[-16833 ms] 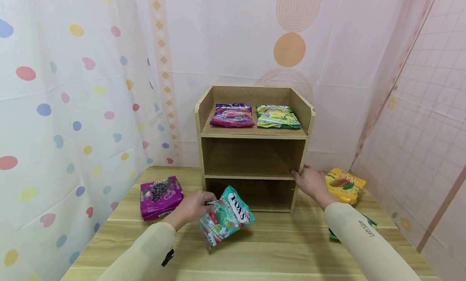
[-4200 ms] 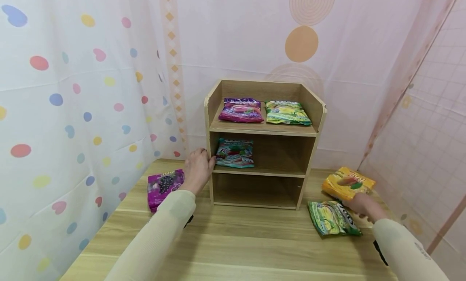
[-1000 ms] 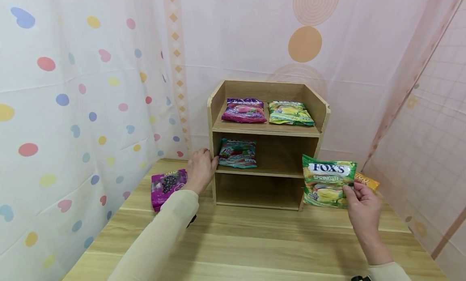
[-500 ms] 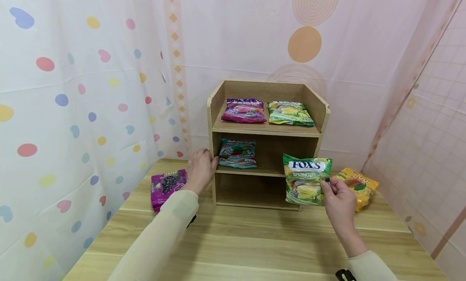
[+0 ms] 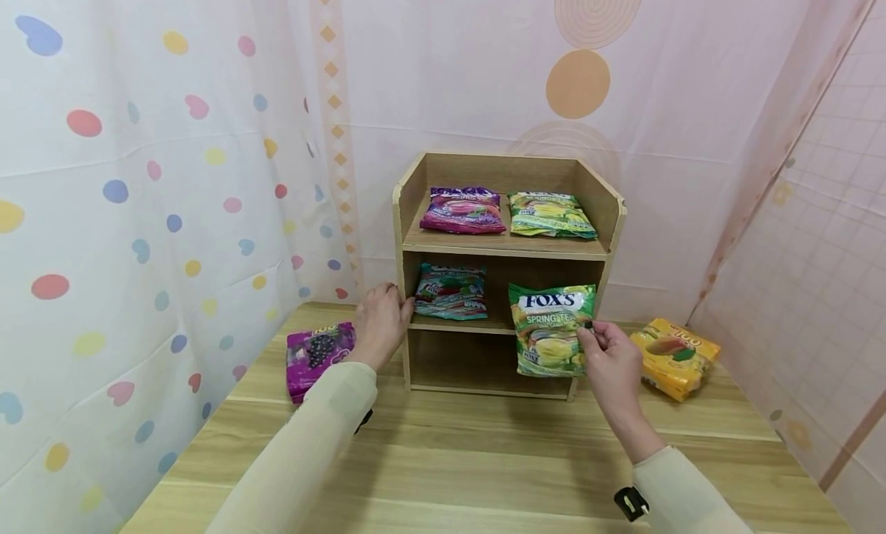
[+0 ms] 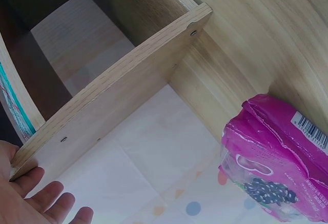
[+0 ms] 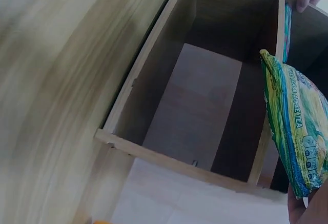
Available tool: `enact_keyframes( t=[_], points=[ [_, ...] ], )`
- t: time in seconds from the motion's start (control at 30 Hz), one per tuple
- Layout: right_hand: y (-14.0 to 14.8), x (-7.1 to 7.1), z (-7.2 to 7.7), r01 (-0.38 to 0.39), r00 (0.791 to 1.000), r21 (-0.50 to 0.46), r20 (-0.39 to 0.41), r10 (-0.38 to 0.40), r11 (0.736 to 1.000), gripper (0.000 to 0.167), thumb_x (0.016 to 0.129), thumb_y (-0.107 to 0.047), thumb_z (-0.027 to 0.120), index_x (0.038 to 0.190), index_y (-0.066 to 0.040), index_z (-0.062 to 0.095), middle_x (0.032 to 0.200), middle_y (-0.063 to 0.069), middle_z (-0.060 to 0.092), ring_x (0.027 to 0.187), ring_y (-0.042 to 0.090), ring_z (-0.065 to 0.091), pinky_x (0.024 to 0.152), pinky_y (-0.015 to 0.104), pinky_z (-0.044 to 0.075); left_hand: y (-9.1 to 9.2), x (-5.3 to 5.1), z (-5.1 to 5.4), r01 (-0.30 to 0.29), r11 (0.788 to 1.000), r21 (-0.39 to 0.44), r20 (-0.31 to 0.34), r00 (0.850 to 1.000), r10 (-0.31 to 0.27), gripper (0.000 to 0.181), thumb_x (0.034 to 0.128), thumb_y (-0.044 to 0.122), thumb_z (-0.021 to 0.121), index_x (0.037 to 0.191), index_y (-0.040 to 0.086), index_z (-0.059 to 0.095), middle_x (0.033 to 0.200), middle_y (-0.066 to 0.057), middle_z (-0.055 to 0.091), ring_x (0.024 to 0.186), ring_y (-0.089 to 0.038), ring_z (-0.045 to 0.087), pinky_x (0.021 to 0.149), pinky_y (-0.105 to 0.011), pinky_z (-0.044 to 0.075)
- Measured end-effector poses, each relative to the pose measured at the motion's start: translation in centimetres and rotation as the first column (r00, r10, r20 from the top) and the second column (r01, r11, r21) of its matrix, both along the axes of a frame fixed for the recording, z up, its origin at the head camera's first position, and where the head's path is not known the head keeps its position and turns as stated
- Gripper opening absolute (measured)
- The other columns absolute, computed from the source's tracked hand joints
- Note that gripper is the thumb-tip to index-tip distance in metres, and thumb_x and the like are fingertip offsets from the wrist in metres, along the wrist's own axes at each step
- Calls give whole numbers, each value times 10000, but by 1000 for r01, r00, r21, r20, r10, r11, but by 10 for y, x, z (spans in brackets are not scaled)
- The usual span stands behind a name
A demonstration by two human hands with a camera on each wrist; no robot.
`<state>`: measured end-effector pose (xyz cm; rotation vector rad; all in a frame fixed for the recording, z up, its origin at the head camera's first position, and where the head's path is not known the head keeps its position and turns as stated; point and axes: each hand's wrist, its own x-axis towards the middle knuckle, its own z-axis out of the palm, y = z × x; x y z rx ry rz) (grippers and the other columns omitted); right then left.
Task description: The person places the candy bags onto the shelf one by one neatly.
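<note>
My right hand (image 5: pixel 616 366) pinches the right edge of a green Fox's Spring Tea candy bag (image 5: pixel 551 334), held upright in front of the wooden shelf (image 5: pixel 498 249). In the right wrist view the candy bag (image 7: pixel 302 126) is beside the middle board. My left hand (image 5: pixel 381 325) grips the front edge of the shelf's left side panel, thumb inside and fingers outside, as the left wrist view shows. A teal candy bag (image 5: pixel 451 292) lies at the left of the middle level. On top rest a purple candy bag (image 5: pixel 464 210) and a yellow-green candy bag (image 5: pixel 551 215).
A purple grape-picture bag (image 5: pixel 320 358) lies on the wooden table (image 5: pixel 471 457) left of the shelf, partly behind the left arm. At the right lies a yellow mango-picture bag (image 5: pixel 677 357). Patterned curtains (image 5: pixel 194 172) stand behind and at both sides.
Earlier the teal bag went from the left hand onto the middle level. The right hand has lifted the green bag from the table and carried it left to the shelf. The left hand stays put.
</note>
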<state>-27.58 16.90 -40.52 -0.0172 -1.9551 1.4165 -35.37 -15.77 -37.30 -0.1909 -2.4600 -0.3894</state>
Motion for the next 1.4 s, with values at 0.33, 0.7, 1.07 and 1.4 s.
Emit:
enact_keyframes(
  t=[0.33,0.7,1.07,1.4],
  points=[
    [-15,-16,18,-29,998,-40,51,31,999,169,952,-116,661,1005,39,704,819,137,681,575,63,483,471,183,378,-1,-1,0,-1,1000,6,2,1000,1,310,996,262,600,927,-34,659,1187,-215,633,1088,-392,579,938,-520,455],
    [-24,-39,31,43,991,-54,132,-36,998,229,971,-151,614,1063,47,685,868,136,663,640,98,495,553,209,402,-2,-1,0,0,1000,8,16,1000,0,318,1003,271,583,946,-32,662,1194,-209,632,1100,-390,573,960,-515,446],
    [-21,-55,35,-48,962,31,271,38,998,450,1038,-188,455,1395,83,495,1378,258,538,1228,386,526,993,499,435,-2,-2,-1,-3,1000,-2,6,1000,3,314,998,274,591,913,-22,654,1161,-204,644,1064,-385,587,917,-515,466],
    [-21,-43,17,-182,983,545,121,137,819,502,1037,-238,527,1425,73,461,1465,305,418,1341,459,405,1067,586,346,-1,-1,0,1,1000,7,13,1000,-1,305,1000,268,590,866,-3,632,1150,-199,644,1050,-383,587,907,-515,465]
  ],
)
